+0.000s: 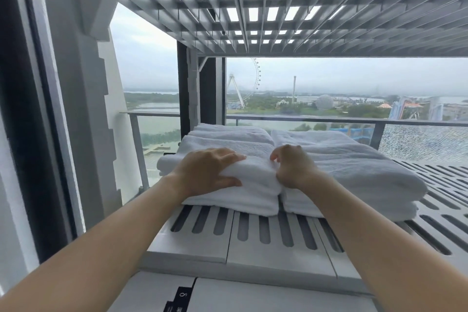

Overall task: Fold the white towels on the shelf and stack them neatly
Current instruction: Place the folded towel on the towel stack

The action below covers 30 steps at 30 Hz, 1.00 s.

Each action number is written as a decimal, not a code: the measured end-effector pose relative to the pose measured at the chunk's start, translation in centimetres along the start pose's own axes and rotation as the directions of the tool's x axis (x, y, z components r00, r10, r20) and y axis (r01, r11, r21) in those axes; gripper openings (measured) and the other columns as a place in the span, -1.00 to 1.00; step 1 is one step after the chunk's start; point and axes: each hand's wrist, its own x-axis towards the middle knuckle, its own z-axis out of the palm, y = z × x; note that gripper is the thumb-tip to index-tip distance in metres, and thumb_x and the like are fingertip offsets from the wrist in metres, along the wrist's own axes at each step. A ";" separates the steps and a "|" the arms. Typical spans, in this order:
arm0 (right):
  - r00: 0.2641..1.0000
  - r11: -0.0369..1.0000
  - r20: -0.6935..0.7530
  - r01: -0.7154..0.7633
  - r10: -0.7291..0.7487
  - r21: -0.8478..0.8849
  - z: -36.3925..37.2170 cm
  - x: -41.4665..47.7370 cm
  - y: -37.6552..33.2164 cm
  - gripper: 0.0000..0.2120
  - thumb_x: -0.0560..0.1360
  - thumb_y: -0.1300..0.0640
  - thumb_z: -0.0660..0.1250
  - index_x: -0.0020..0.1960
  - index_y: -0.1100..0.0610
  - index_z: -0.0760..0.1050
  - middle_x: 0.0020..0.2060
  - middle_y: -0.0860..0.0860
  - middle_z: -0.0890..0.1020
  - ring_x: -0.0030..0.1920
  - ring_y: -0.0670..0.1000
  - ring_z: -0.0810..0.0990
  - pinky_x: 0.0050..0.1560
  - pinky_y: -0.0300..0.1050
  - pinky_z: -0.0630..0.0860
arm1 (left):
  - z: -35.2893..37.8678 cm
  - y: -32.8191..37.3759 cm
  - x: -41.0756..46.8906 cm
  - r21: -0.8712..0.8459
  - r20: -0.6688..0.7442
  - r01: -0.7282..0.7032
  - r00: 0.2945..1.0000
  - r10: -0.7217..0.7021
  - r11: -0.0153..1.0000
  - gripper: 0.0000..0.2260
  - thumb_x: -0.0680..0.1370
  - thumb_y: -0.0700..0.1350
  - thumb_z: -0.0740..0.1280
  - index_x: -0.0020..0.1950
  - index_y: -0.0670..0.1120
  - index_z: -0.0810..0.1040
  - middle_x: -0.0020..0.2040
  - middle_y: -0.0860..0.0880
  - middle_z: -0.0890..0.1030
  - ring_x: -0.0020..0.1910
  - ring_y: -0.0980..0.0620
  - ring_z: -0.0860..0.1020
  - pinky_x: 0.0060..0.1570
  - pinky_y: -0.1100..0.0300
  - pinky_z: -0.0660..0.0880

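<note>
1. My left hand (210, 172) holds the top towel (255, 177) of the left stack (228, 201); my fingers lie over its rounded near fold and my thumb presses in from the front.
2. My right hand (291, 167) is curled at that towel's right end, in the seam between the two stacks. I cannot tell whether it pinches any cloth.
3. The right stack (354, 172) of folded white towels lies just beside the left one, touching it.
4. Both stacks rest on the slatted white shelf (266, 240), towards its far left.
5. Another slatted shelf (278, 20) hangs overhead, and a balcony rail (329, 121) runs behind.
</note>
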 end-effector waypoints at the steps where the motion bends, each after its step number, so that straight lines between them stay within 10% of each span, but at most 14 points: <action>1: 0.999 1.000 0.037 -0.009 0.008 0.024 0.1 -0.1 0.0 -0.63 0.42 0.37 0.15 0.19 0.20 0.47 0.13 0.16 0.54 0.12 0.14 0.51 0.06 -0.09 0.46 | 0.0 0.0 -0.1 -0.003 0.006 0.005 1.000 -0.005 1.000 -0.45 0.47 0.30 0.20 0.41 0.14 0.27 0.37 0.11 0.41 0.29 0.05 0.42 0.15 0.02 0.46; 7: 0.992 0.986 0.113 0.043 -0.061 0.158 0.0 -1.2 -0.1 -0.47 0.46 0.34 0.05 0.41 0.12 0.25 0.37 0.14 0.37 0.36 0.12 0.33 0.23 -0.09 0.30 | 0.3 -0.3 -1.7 0.030 -0.016 -0.072 0.997 0.072 0.997 -0.38 0.44 0.25 0.29 0.42 0.05 0.24 0.34 0.02 0.41 0.24 -0.02 0.45 0.11 0.02 0.46; 12: 0.976 0.956 0.092 0.172 -0.198 0.236 1.3 -2.8 -0.4 -0.67 0.59 0.09 0.04 0.31 0.15 0.34 0.28 0.13 0.45 0.16 0.09 0.45 0.05 -0.13 0.33 | 0.6 -0.6 -4.0 0.161 -0.077 -0.136 0.986 0.150 0.977 -0.30 0.41 0.17 0.34 0.43 -0.08 0.19 0.36 -0.09 0.39 0.26 -0.11 0.43 0.20 -0.09 0.42; 16: 0.935 0.940 0.106 0.331 -0.338 0.079 2.4 -4.2 0.7 -0.33 0.51 -0.16 0.19 0.49 0.10 0.04 0.49 0.01 0.12 0.48 0.00 0.04 0.37 -0.18 0.00 | 0.5 -1.2 -5.3 0.200 -0.070 -0.154 0.983 0.171 0.968 -0.26 0.37 0.05 0.37 0.44 -0.07 0.10 0.37 -0.13 0.38 0.28 -0.15 0.40 0.19 -0.14 0.39; 30: 0.932 0.931 -0.047 0.356 -0.360 -0.082 3.3 -4.3 -0.4 -0.45 0.51 0.24 0.17 0.45 0.22 0.08 0.45 0.11 0.21 0.46 0.07 0.14 0.36 -0.11 0.19 | -0.5 -3.5 -4.5 0.267 -0.014 -0.012 1.000 0.017 0.964 -0.28 0.42 -0.44 0.12 0.51 0.01 0.00 0.41 0.00 0.27 0.38 -0.08 0.27 0.22 -0.14 0.38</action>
